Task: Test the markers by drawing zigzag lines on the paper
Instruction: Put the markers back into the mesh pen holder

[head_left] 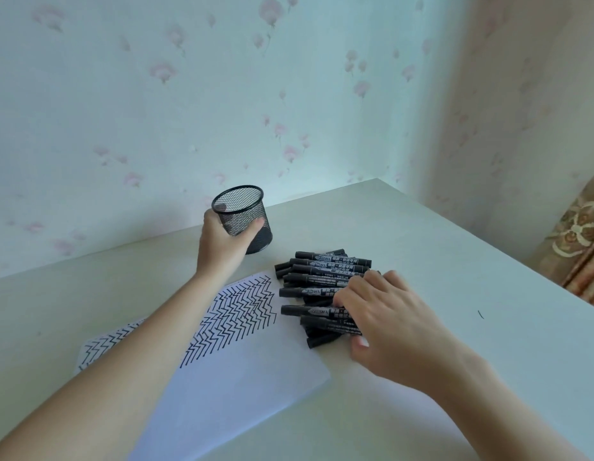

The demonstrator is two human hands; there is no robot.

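Note:
A white sheet of paper (242,371) lies on the pale table, its upper part filled with black zigzag lines (245,307). To its right sits a pile of several black markers (322,284), all capped. My right hand (382,324) rests over the pile's right side, fingers curled round several markers. My left hand (222,241) grips a black mesh pen cup (244,217), tilted and empty, near the wall. My left forearm crosses the paper.
The table (438,247) meets a floral-papered wall at the back and ends in an edge at the right. A patterned fabric (581,247) shows beyond that right edge. A small black mark (480,314) is on the tabletop.

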